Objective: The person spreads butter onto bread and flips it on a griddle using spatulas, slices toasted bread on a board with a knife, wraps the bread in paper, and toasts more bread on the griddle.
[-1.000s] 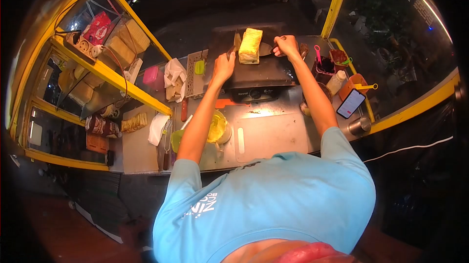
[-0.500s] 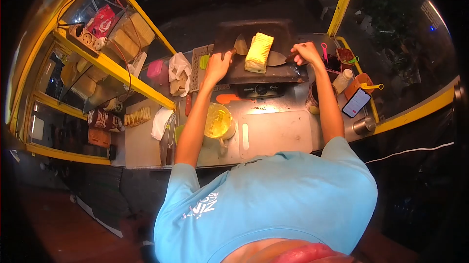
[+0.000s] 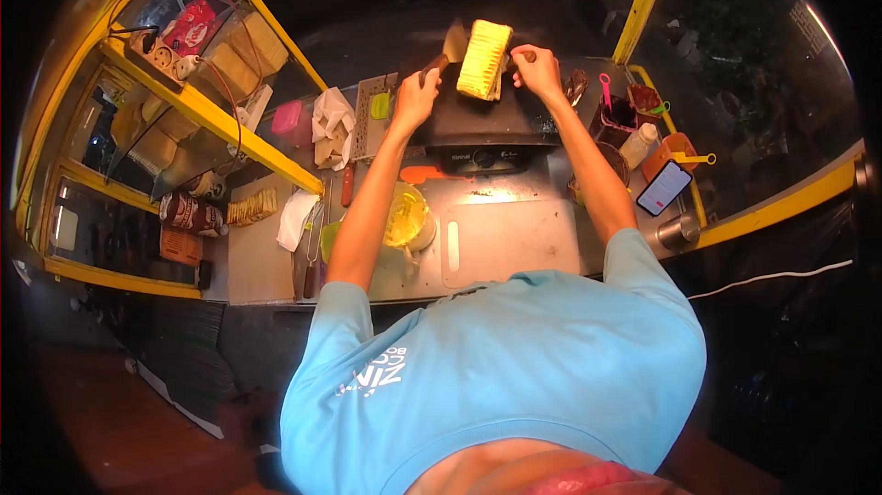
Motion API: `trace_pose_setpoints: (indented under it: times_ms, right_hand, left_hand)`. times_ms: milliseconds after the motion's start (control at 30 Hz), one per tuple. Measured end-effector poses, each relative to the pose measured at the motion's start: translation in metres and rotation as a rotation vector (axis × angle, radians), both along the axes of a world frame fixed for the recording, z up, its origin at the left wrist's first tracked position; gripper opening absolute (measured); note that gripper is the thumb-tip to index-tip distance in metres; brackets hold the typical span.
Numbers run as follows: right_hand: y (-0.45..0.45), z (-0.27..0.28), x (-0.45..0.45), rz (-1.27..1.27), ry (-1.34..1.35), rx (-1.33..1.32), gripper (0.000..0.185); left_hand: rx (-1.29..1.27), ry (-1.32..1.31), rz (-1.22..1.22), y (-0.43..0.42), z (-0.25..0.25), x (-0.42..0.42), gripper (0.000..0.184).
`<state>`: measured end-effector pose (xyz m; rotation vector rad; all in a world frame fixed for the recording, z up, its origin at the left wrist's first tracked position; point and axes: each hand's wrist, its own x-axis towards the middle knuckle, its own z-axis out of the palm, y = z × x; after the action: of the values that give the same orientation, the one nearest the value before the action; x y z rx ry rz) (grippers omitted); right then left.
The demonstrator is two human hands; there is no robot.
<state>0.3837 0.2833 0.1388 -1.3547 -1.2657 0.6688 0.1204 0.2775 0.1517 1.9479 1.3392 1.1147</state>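
A yellow, ridged block of bread (image 3: 484,60) is tilted over the dark griddle (image 3: 482,127), its lower end towards me. My left hand (image 3: 416,102) is closed around the handle of a spatula (image 3: 456,40), whose broad blade stands up at the bread's left side. On the other side, my right hand (image 3: 540,73) grips the dark handle of a second spatula (image 3: 525,56). That spatula's blade is hidden by the bread. I cannot tell whether the bread touches the griddle.
Nearer me are a tub of yellow spread (image 3: 410,222) and a cutting board (image 3: 511,236). A phone (image 3: 664,188), a bottle (image 3: 640,141) and sauce containers (image 3: 617,120) stand on the right. Crumpled paper (image 3: 333,125) and a yellow-framed cabinet (image 3: 211,141) are at left.
The bread has moved away from me and tilted, with both spatulas against it. My right hand has come inward and up, close to the bread; my left has risen slightly.
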Motion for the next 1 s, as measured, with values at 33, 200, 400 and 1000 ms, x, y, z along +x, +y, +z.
trace_pose_setpoints:
  times_ms: [33,200,400,1000]
  right_hand:
    - [-0.005,0.004,-0.003,-0.01,-0.093,0.102,0.02]
    - [-0.039,0.006,0.008,-0.101,-0.486,0.528,0.022]
    - [-0.057,-0.026,0.038,-0.293,-0.204,0.343,0.02]
    - [-0.02,-0.035,0.05,-0.002,0.333,-0.308,0.026]
  left_hand:
    - [-0.091,-0.156,0.007,-0.005,0.009,-0.003,0.047]
    - [-0.255,-0.379,-0.077,-0.016,0.029,-0.051,0.044]
    - [-0.137,0.047,0.054,-0.037,0.008,-0.054,0.045]
    - [-0.171,0.072,0.041,-0.029,-0.004,0.009,0.049]
